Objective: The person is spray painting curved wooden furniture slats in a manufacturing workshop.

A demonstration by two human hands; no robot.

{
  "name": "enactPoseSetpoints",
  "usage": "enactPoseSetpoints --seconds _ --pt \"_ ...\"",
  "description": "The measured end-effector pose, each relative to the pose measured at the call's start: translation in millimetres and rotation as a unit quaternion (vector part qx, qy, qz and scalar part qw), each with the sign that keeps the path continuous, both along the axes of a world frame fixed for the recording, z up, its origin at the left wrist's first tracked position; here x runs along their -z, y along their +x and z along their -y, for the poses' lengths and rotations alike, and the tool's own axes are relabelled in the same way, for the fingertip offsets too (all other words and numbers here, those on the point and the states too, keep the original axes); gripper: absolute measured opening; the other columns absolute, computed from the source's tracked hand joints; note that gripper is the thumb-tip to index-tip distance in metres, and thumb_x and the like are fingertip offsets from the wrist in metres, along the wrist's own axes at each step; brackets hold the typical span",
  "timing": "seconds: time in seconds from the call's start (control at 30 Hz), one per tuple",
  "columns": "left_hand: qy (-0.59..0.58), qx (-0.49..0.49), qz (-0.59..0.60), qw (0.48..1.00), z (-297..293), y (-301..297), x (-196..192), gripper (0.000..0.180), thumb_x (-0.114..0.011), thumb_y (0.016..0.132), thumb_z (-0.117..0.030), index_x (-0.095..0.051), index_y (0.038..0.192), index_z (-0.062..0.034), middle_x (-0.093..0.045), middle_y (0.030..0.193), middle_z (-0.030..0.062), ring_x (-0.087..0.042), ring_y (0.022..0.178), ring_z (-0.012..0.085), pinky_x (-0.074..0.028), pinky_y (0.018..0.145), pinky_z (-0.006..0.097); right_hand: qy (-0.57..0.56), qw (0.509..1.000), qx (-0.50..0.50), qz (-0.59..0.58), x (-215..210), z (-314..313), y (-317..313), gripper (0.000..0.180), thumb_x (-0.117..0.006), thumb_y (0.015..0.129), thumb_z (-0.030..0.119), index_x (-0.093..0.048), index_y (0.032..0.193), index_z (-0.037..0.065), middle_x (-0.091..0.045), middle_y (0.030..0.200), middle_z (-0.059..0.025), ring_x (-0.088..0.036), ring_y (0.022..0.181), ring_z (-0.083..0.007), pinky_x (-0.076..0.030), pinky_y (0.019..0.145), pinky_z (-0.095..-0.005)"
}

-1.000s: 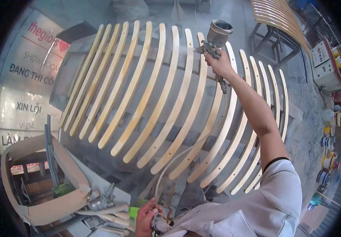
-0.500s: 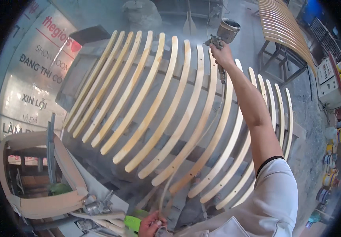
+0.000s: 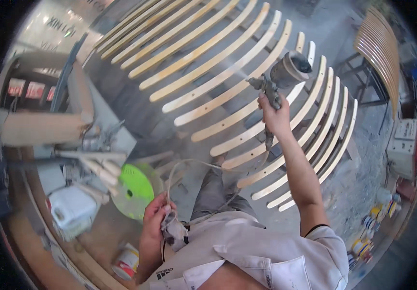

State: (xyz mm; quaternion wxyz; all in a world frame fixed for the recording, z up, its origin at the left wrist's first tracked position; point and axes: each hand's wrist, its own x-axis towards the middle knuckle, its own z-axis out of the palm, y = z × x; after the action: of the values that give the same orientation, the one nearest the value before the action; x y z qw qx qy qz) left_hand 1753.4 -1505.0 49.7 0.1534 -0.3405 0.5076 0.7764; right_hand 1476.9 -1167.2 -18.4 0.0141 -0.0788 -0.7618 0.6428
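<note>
My right hand [image 3: 275, 115] is wrapped round the handle of a spray gun [image 3: 266, 89] with a round metal cup [image 3: 290, 70] on it. The gun's nozzle points left and a pale mist leaves it above the slats. Curved pale wooden slats [image 3: 203, 84] lie side by side in a long row, with small dark holes in several. Close to my body, my left hand [image 3: 154, 216] is closed on the thin hose [image 3: 171, 176], which loops across toward the gun's handle. A greyish lump [image 3: 173, 231] beside that hand is too unclear to name.
Left stand a cardboard-edged frame [image 3: 44, 128], a bright green disc [image 3: 135, 191], a white jug [image 3: 73, 208] and a paint can [image 3: 127, 261]. A brown slatted panel [image 3: 377, 53] rests on a stand at the far right. A control box [image 3: 405, 145] and several cans [image 3: 363, 247] line the right side.
My view has tilted down toward my body. The spray gun has come nearer to me and its nozzle has swung left. My left hand keeps hold of the hose, now more fully in view.
</note>
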Motion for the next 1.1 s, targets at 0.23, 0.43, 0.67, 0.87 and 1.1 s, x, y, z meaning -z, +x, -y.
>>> enactPoseSetpoints --seconds 0.23,0.43,0.67,0.87,1.1 --pt "-0.025 -0.1 -0.036 0.994 -6.5 81.9 -9.9 0.045 -0.055 0.089 -0.002 -0.051 0.133 -0.0035 -0.063 0.096 0.0083 -0.061 0.079 0.014 -0.051 0.069 0.027 -0.013 0.992 -0.108 -0.059 5.6 93.5 87.7 0.021 -0.065 0.091 0.024 -0.061 0.096 0.003 -0.058 0.068 0.001 -0.048 0.05 -0.0058 -0.038 0.044 -0.0242" --pt "-0.06 -0.109 -0.036 0.992 -18.9 81.4 -25.0 0.044 -0.053 0.089 -0.001 -0.052 0.133 -0.0028 -0.061 0.095 0.0063 -0.06 0.076 0.0135 -0.05 0.066 0.025 -0.085 0.977 -0.191 -0.044 7.3 127.4 78.2 0.023 -0.067 0.088 0.018 -0.063 0.102 0.0 -0.061 0.071 -0.0057 -0.052 0.062 -0.0104 -0.044 0.058 -0.0295" --pt "-0.018 -0.091 -0.042 0.995 -5.0 47.4 -14.9 0.045 -0.051 0.088 0.0 -0.051 0.133 -0.0029 -0.061 0.09 0.0096 -0.061 0.071 0.0173 -0.052 0.062 0.027 0.007 0.995 -0.091 -0.046 9.0 55.8 -19.5 0.024 -0.067 0.088 0.019 -0.063 0.105 0.003 -0.062 0.075 -0.0075 -0.056 0.066 -0.015 -0.046 0.06 -0.0311" --pt "0.01 -0.059 0.007 0.998 -11.0 6.0 -12.2 0.045 -0.053 0.088 0.0 -0.052 0.133 -0.0046 -0.062 0.088 0.0124 -0.062 0.069 0.0205 -0.053 0.06 0.03 0.129 0.987 0.067 -0.074 14.4 -49.8 -135.8 0.035 -0.068 0.085 0.027 -0.064 0.11 0.002 -0.069 0.087 -0.0193 -0.067 0.084 -0.0326 -0.051 0.074 -0.04" --pt "0.023 -0.022 0.005 0.999 -11.1 8.6 -8.5 0.044 -0.057 0.086 0.002 -0.054 0.129 -0.0057 -0.063 0.089 0.0123 -0.062 0.069 0.0202 -0.055 0.059 0.032 0.185 0.975 0.098 -0.078 7.0 -79.8 -134.0 0.038 -0.065 0.085 0.031 -0.064 0.109 0.001 -0.068 0.089 -0.0234 -0.065 0.089 -0.0409 -0.05 0.078 -0.0443"
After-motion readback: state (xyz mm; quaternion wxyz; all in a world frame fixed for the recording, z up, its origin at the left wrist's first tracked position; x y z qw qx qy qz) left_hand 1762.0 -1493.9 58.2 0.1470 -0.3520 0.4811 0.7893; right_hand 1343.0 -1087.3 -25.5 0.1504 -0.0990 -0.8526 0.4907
